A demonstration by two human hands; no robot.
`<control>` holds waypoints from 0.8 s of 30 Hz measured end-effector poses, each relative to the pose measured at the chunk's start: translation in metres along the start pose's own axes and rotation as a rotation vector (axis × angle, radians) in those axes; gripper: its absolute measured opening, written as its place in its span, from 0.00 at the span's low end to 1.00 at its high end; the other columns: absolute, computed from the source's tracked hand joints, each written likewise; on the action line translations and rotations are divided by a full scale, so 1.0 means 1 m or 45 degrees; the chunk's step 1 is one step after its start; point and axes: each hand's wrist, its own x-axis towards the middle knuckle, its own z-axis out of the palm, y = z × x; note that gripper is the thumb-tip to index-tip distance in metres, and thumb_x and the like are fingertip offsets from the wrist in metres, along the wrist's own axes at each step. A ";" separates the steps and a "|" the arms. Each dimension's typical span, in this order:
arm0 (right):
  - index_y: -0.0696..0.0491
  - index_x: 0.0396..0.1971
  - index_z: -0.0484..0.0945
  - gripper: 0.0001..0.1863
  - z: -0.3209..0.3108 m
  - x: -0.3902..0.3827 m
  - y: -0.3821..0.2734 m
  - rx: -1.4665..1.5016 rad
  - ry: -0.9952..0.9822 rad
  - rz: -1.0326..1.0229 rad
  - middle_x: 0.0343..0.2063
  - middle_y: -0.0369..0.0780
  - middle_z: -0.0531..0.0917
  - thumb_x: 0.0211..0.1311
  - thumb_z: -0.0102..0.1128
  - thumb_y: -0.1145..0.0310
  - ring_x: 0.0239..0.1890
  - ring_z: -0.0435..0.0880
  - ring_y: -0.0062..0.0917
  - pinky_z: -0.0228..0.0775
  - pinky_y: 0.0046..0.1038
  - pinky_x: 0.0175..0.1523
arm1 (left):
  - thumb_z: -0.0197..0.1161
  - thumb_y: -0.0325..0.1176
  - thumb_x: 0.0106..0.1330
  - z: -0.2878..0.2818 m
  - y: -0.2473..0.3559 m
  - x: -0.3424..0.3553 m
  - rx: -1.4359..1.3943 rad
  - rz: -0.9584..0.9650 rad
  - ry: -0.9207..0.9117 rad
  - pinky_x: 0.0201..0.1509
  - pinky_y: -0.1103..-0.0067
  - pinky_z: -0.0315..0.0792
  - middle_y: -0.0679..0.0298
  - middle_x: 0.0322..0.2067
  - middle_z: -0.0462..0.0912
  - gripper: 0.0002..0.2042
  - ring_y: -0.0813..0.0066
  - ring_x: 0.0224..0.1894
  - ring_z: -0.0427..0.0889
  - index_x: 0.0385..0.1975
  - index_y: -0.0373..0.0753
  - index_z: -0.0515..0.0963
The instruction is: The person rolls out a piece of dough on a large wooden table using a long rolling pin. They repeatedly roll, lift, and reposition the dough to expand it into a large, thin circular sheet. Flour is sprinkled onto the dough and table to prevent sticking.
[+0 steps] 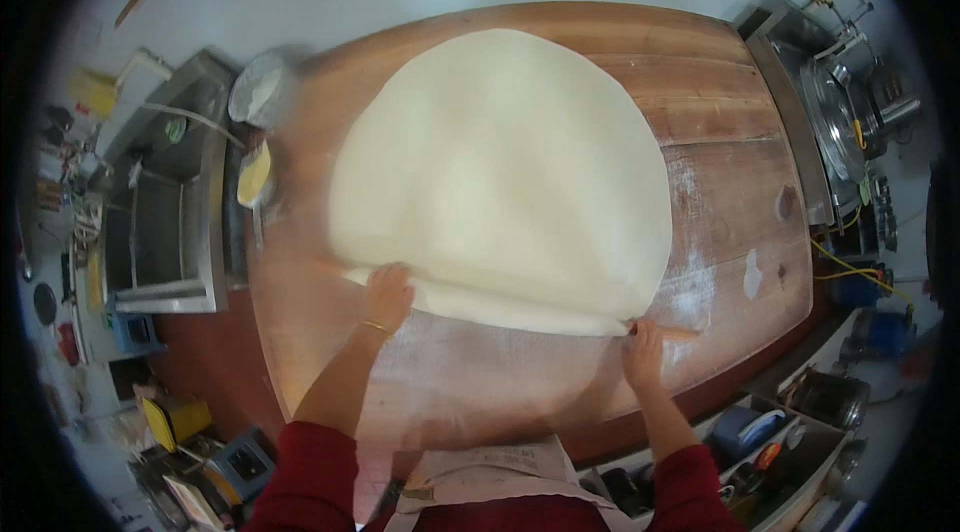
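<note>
A large round sheet of pale dough [500,162] lies on the wooden table [730,192]. Its near edge is rolled around a long wooden rolling pin [675,333], whose bare ends show left and right. My left hand [390,294] is closed over the dough-covered pin, left of centre. My right hand [643,347] grips the pin at the right end of the rolled dough. White flour [690,282] dusts the wood to the right.
A metal bowl [258,92] and a scoop of yellow powder [255,177] sit at the table's left edge. A steel sink [170,222] stands left, steel equipment [820,122] right. Shelves with pots [820,397] are at lower right.
</note>
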 end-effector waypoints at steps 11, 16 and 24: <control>0.54 0.35 0.73 0.12 0.017 -0.141 -0.095 0.143 -0.316 -0.172 0.34 0.46 0.76 0.47 0.55 0.77 0.36 0.72 0.41 0.65 0.39 0.41 | 0.60 0.24 0.45 0.030 -0.040 -0.175 -0.227 -0.302 -0.054 0.61 0.63 0.57 0.56 0.46 0.70 0.18 0.58 0.53 0.66 0.40 0.38 0.74; 0.53 0.26 0.75 0.07 -0.016 -0.050 -0.050 0.069 -0.171 -0.225 0.28 0.44 0.77 0.42 0.56 0.77 0.36 0.74 0.41 0.65 0.41 0.39 | 0.62 0.25 0.41 0.039 -0.021 -0.182 -0.063 -0.010 0.238 0.47 0.64 0.64 0.58 0.36 0.72 0.12 0.58 0.43 0.70 0.28 0.41 0.75; 0.55 0.40 0.68 0.13 0.028 0.099 0.099 1.216 0.456 0.875 0.32 0.41 0.76 0.54 0.55 0.72 0.38 0.77 0.32 0.72 0.36 0.38 | 0.61 0.30 0.43 0.092 0.199 -0.082 -0.606 -0.329 0.308 0.46 0.63 0.64 0.60 0.38 0.74 0.14 0.59 0.43 0.71 0.34 0.41 0.74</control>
